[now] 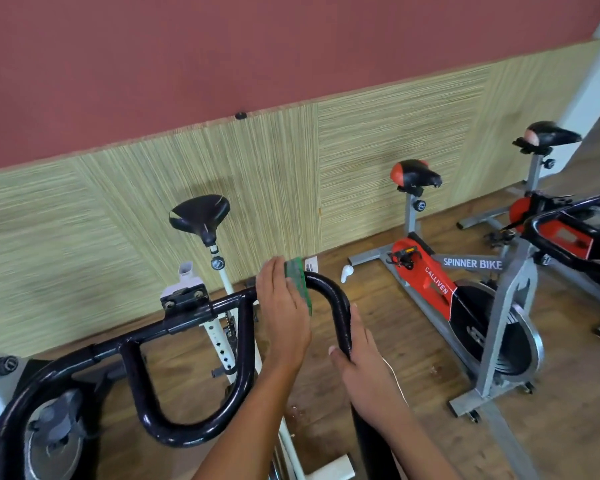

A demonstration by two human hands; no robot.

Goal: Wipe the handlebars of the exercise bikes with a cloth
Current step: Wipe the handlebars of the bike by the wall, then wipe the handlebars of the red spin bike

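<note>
A white exercise bike stands right in front of me with black handlebars (194, 315) that loop down in the middle and curve back at the right end. My left hand (283, 306) lies flat with straight fingers over a green cloth (298, 277), pressing it against the top of the right-hand bend of the bar. My right hand (361, 362) grips the same bar lower down, on its near end, thumb on the left side of the tube. Most of the cloth is hidden under my left palm.
A red and grey spinner bike (465, 289) stands to the right, with a third bike (548, 188) behind it and its black handlebars (568, 216) at the right edge. A tan panelled wall (118, 209) runs behind. The floor is wood.
</note>
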